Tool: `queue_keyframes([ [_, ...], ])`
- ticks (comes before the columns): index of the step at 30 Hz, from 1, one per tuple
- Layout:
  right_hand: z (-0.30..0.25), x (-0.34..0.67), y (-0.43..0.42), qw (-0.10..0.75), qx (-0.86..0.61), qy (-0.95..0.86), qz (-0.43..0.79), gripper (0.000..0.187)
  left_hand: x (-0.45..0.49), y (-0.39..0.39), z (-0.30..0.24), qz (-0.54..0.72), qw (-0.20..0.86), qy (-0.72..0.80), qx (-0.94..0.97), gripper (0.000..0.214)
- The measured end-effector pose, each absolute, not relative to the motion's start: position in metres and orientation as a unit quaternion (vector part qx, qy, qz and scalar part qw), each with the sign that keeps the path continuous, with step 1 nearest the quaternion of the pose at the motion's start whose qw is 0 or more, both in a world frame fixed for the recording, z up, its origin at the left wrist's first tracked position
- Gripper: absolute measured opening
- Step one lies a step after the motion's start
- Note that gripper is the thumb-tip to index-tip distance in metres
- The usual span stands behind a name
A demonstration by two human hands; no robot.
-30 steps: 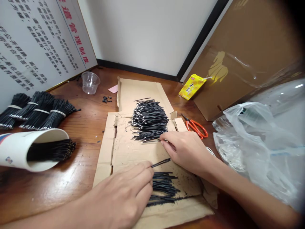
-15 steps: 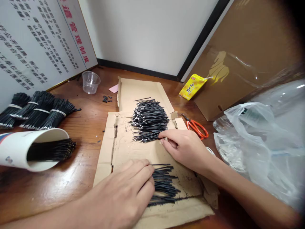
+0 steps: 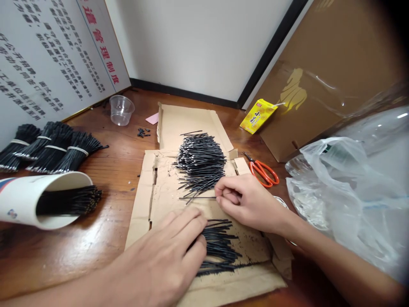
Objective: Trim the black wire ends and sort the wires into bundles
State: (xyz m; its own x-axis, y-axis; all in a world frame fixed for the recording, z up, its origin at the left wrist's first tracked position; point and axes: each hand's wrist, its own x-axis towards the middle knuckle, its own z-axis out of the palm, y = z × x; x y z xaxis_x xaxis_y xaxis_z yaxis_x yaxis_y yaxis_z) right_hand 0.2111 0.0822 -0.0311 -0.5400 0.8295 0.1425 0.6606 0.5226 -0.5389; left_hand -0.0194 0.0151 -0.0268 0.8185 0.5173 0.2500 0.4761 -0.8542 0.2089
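Observation:
My right hand (image 3: 244,200) is closed in a pinch on a thin black wire (image 3: 198,197), which points left, just below the upper pile of black wires (image 3: 201,157). Another loose wire slants down from that pile and crosses near it. My left hand (image 3: 172,247) lies palm down, fingers extended close together, over the left part of a lower pile of black wires (image 3: 220,245). What lies beneath its palm and fingertips is hidden. Both piles rest on an unfolded cardboard sheet (image 3: 191,117).
Orange-handled scissors (image 3: 263,170) lie to the right, by a plastic bag (image 3: 338,183) and a large carton (image 3: 306,85). A yellow drink carton (image 3: 258,116) stands behind. At left are banded wire bundles (image 3: 57,145), a paper cup (image 3: 22,200) with wires, and a clear cup (image 3: 122,111).
My right hand has drawn a wire out of the upper pile, slightly towards me. Another wire at the pile's edge now lies slanted. My left hand has barely shifted.

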Motion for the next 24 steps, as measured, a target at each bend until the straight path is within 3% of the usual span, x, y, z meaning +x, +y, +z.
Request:
queue_keyframes([
  [13, -0.026, 0.219, 0.087, 0.107, -0.406, -0.833, 0.361, 0.011, -0.019, 0.016, -0.032, 0.159, 0.075, 0.280, 0.944, 0.036],
  [18, -0.037, 0.220, 0.092, 0.222, -0.406, -0.876, 0.135, 0.012, -0.018, 0.016, -0.029, 0.156, 0.071, 0.259, 0.951, 0.047],
  [24, -0.049, 0.220, 0.094, 0.150, -0.371, -0.913, -0.076, 0.021, -0.018, 0.016, -0.025, 0.159, 0.061, 0.260, 0.950, 0.044],
])
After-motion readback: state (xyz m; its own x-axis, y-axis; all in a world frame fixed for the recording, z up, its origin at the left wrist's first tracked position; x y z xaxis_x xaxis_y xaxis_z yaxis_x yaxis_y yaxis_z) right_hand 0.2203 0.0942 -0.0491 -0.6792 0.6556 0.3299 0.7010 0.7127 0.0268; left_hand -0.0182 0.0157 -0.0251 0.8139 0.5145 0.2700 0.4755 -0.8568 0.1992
